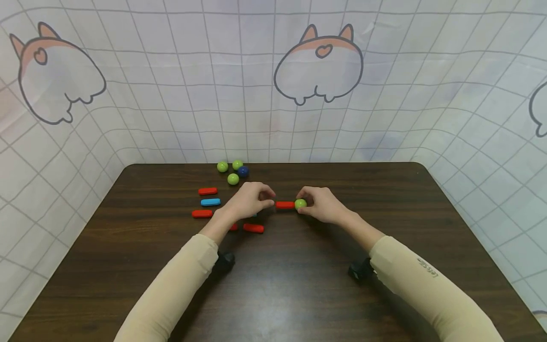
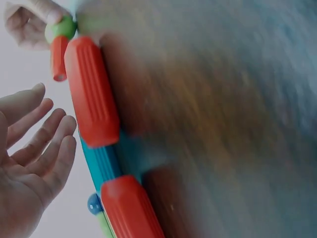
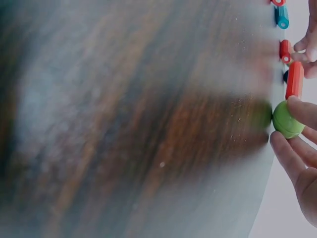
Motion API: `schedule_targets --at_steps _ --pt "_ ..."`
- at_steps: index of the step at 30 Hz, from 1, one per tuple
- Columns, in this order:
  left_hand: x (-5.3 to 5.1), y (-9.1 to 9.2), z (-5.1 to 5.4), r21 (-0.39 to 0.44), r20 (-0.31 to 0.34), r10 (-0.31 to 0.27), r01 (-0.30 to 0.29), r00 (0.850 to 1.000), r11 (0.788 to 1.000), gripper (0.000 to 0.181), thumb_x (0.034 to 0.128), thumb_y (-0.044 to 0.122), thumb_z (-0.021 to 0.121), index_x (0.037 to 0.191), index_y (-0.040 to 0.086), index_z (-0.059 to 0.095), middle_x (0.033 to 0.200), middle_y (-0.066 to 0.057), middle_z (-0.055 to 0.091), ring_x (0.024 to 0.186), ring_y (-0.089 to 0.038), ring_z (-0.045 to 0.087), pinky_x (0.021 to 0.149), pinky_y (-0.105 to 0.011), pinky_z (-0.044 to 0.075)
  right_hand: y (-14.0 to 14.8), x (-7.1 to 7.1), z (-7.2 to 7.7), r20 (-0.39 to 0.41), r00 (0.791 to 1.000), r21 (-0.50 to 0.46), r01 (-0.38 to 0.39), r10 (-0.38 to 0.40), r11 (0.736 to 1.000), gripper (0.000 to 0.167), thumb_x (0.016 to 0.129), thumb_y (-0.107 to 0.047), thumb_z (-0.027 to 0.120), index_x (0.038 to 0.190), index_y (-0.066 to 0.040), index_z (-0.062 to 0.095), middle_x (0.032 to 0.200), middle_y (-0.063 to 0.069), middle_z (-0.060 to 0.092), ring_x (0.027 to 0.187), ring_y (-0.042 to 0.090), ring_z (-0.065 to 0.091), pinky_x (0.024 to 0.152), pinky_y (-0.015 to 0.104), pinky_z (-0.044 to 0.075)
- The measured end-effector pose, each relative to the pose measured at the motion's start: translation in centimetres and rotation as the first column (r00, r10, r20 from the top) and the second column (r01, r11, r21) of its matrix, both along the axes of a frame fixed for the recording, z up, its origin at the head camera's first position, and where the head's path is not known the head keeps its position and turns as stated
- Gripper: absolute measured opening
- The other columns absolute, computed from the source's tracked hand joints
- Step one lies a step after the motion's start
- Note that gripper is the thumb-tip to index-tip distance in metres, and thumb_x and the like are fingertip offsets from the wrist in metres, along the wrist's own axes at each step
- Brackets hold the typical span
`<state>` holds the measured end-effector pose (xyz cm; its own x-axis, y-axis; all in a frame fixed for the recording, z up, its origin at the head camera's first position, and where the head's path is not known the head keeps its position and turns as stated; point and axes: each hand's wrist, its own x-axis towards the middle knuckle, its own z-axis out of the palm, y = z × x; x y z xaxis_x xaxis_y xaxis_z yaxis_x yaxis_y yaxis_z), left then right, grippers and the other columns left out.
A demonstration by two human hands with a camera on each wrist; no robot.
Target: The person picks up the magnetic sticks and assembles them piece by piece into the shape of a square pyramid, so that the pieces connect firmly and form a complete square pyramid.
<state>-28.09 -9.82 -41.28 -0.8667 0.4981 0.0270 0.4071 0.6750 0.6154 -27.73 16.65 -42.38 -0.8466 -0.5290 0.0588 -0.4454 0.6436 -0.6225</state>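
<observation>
The right hand (image 1: pixel 320 204) pinches a green ball (image 1: pixel 301 204) between thumb and fingers, and a red stick (image 1: pixel 285 205) runs out from that ball toward the left hand, its near end set against the ball. The left hand (image 1: pixel 249 199) has its thumb and fingers apart and holds nothing; its fingertips sit just beside the free end of the red stick, seemingly without touching it. The step in hand looks to be fitting ball and stick together; how deep the stick sits in the ball cannot be told, nor whether the pair rests on the table (image 1: pixel 299 294) or hangs slightly above it. If the joint needs more push, the next move calls for the left hand to close on the free end and press inward, while the right hand keeps the ball from rolling or twisting. If it is already firm, a fresh part is called for, and the left hand is the better placed to fetch one: three loose green balls (image 1: pixel 232 179) and a dark blue ball (image 1: pixel 243 171) lie beyond it, a blue stick (image 1: pixel 211 202) lies to its left between two red ones, and another loose red stick (image 1: pixel 254 228) lies on its near side.
</observation>
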Motion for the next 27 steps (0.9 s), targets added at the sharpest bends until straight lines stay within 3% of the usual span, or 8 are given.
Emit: schedule_targets --at_steps 7,12,20,27 --pt "-0.2 -2.0 0.3 0.083 0.005 0.093 -0.093 0.996 0.992 0.025 0.0996 0.017 0.071 0.12 0.003 0.073 0.107 -0.005 0.072 0.094 -0.02 0.066 0.083 -0.038 0.054 0.5 0.1 -0.2 -0.002 1.0 -0.005 0.008 -0.008 1.0 0.026 0.091 -0.012 0.08 0.114 -0.006 0.068 0.1 0.003 0.072 0.091 0.018 0.067 0.082 0.038 0.055" --pt "-0.4 -3.3 0.7 0.134 0.013 0.186 -0.187 0.982 0.973 0.025 0.0994 0.015 0.07 0.12 0.002 0.073 0.106 -0.005 0.072 0.094 -0.024 0.065 0.081 -0.041 0.054 0.6 0.1 -0.3 -0.001 1.0 -0.004 0.012 -0.012 1.0 0.026 0.092 -0.012 0.08 0.114 -0.006 0.069 0.101 0.003 0.072 0.092 0.018 0.067 0.082 0.039 0.055" --pt "-0.6 -4.4 0.6 0.175 0.004 0.349 -0.344 0.937 0.922 0.027 0.0966 0.01 0.073 0.122 0.001 0.073 0.12 -0.015 0.07 0.113 -0.033 0.063 0.091 -0.048 0.053 0.8 0.2 -0.2 0.003 1.0 0.008 0.016 -0.016 1.0 0.027 0.093 -0.013 0.079 0.117 -0.006 0.069 0.101 0.003 0.072 0.093 0.018 0.067 0.082 0.039 0.055" --pt "-1.5 -5.0 0.5 0.155 0.009 0.445 -0.441 0.896 0.884 0.035 0.096 0.011 0.073 0.128 -0.001 0.069 0.132 -0.021 0.062 0.123 -0.039 0.057 0.098 -0.052 0.05 0.8 0.1 -0.3 0.005 1.0 0.008 0.012 -0.012 1.0 0.027 0.093 -0.013 0.078 0.118 -0.006 0.069 0.102 0.003 0.072 0.094 0.018 0.067 0.082 0.039 0.055"
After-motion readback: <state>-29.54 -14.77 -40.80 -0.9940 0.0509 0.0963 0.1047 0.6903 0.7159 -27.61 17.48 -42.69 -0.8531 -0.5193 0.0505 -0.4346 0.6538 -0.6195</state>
